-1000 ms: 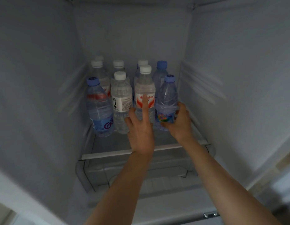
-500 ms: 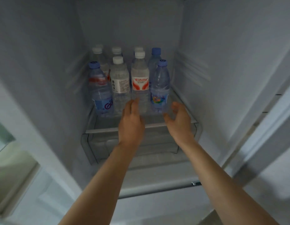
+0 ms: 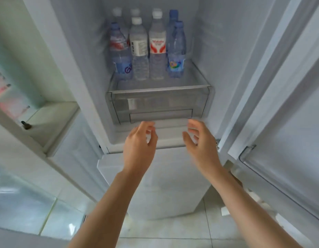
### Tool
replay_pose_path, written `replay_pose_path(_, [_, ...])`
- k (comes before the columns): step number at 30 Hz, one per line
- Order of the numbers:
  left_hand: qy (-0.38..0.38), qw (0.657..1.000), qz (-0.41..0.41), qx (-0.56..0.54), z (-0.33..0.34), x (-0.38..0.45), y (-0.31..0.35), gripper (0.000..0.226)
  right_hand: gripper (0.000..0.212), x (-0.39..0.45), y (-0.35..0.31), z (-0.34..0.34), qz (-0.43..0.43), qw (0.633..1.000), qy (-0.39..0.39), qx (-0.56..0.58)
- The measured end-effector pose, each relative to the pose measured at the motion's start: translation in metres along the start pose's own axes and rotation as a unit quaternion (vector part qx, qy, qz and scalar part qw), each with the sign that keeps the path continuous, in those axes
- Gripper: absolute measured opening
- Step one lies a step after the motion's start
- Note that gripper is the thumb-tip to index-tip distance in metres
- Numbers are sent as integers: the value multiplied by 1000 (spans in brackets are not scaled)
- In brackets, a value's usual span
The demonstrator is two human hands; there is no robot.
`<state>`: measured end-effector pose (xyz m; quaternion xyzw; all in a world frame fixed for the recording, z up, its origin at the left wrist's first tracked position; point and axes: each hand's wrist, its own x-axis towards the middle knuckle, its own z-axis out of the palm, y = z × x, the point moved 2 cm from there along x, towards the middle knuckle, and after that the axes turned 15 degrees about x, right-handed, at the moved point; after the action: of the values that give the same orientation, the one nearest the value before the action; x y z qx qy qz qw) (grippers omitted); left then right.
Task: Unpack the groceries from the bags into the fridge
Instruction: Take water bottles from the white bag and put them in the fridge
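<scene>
Eight bottles (image 3: pixel 157 47) upright, caps up.

Fridge shelf (image 3: pixel 155 85): water bottles (image 3: pixel 148 47) stand packed in rows across the back and middle, filling it from the left wall nearly to the right. Bare strip of shelf runs along the front edge, ahead of the bottles; narrow gap at the right wall. Clear drawer (image 3: pixel 158 106) closes off the space below the shelf. Open fridge door (image 3: pixel 289 104) bounds the approach on the right.
</scene>
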<state>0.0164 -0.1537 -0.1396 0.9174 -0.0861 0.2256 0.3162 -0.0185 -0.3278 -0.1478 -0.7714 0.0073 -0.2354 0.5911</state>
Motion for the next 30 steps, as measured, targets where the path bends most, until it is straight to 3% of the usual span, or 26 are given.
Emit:
replay_pose_path(6, [-76,996,-36,-27,-19,-90,-20,21,36,-98,7,-11,31,999,-6,-29])
replay_pose_path(16, [-179,981,-47,-56,-65,-238,-61,21,30,-277,-5,-8,104,992,73,-25])
replay_pose_path(23, [-265,963,4,-40,-82,-313,-46,21,29,-385,-27,-32,177,975,133,-13])
replay_pose_path(30, [-317,943,103,-9,-71,-373,18,18,29,-475,-36,-96,222,949,222,-23])
